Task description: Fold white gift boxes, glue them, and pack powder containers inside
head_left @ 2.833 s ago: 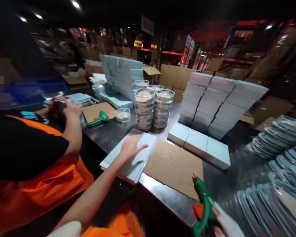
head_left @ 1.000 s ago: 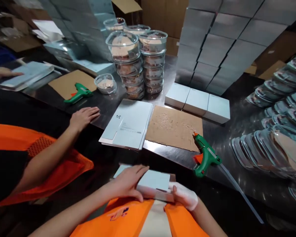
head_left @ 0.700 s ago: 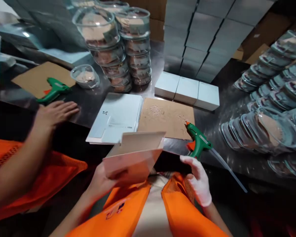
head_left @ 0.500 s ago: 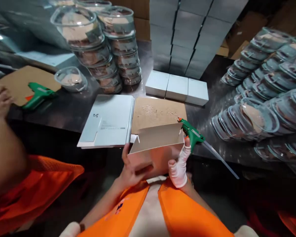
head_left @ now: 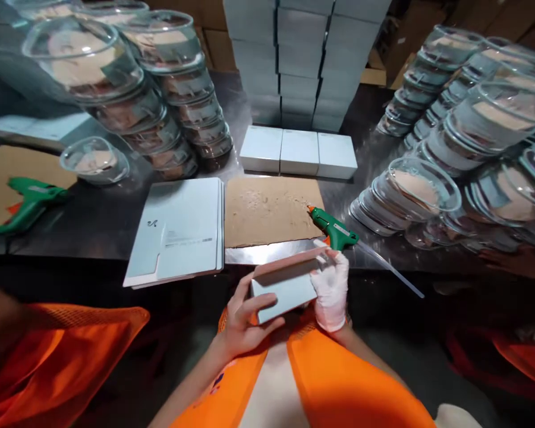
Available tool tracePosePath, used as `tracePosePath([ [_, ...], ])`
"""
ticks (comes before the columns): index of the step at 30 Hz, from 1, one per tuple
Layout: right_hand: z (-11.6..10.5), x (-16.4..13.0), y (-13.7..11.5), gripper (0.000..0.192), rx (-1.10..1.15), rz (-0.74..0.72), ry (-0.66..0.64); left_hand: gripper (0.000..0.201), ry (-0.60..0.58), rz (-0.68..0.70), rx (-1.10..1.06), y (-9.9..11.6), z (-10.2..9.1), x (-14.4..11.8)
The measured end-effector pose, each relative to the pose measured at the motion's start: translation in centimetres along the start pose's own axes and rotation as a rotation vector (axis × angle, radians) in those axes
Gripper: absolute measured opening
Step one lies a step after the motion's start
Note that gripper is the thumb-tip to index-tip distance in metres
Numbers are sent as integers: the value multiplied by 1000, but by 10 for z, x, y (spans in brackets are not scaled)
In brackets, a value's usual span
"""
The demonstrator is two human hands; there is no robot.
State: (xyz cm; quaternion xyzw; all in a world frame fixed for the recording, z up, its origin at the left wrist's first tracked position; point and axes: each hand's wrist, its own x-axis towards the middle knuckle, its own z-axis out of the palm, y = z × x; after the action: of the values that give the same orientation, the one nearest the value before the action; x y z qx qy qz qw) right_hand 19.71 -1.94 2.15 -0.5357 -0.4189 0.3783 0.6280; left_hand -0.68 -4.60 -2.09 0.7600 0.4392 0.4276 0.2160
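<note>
A stack of flat pale-blue card blanks (head_left: 176, 232) lies on the steel tabletop (head_left: 98, 217), beside a brown cardboard sheet (head_left: 270, 208). In front of the tabletop edge, the bare left hand (head_left: 245, 315) and the white-gloved right hand (head_left: 332, 288) grip a small pale-blue folded carton (head_left: 285, 288) between them. A green glue gun (head_left: 332, 229) rests just beyond.

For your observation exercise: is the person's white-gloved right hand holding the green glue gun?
No. The green glue gun lies on the metal table, while the white-gloved right hand and bare left hand grip a pale blue cardboard box.
</note>
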Motion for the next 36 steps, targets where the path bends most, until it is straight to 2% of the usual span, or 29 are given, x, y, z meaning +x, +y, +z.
tracePosePath([
  [2,-21,8,1,39,-168,-19,-30,32,121,73,-35,-3,-11,0],
  [4,-45,21,0,37,-501,13,4,27,243,18,-12,-10,-21,-1],
  [5,-55,29,-2,41,-692,82,28,25,300,-25,11,-15,-25,-1],
  [7,-69,47,-6,49,-1020,313,23,23,379,-70,34,-22,-29,-1],
  [9,-73,64,-9,50,-1166,514,-31,23,380,-55,25,-26,-29,2],
  [11,-73,75,-8,42,-1052,576,-6,24,342,-37,9,-26,-26,5],
  [13,-71,80,-3,31,-796,569,66,23,325,-50,-2,-24,-22,8],
  [15,-68,78,2,23,-574,552,100,22,341,-97,-9,-23,-19,9],
  [17,-64,71,5,23,-481,525,117,22,374,-153,-19,-24,-16,11],
  [21,-55,50,-3,37,-254,309,260,24,374,-232,-65,-24,-15,25],
  [22,-54,46,-9,38,-177,258,249,25,361,-248,-76,-22,-15,31],
  [23,-53,43,-16,36,-107,235,186,26,350,-260,-82,-20,-16,37],
  [25,-53,37,-31,39,-28,290,-60,28,336,-266,-81,-14,-15,49],
  [27,-53,30,-42,43,-33,377,-280,27,324,-252,-64,-6,-12,60],
  [28,-53,26,-45,42,-75,388,-327,26,321,-238,-52,-2,-10,63],
  [33,-41,2,-39,32,-331,273,-361,21,311,-168,-7,13,4,66],
  [36,-28,-2,-31,31,-464,178,-410,22,306,-161,-5,18,8,64],
])
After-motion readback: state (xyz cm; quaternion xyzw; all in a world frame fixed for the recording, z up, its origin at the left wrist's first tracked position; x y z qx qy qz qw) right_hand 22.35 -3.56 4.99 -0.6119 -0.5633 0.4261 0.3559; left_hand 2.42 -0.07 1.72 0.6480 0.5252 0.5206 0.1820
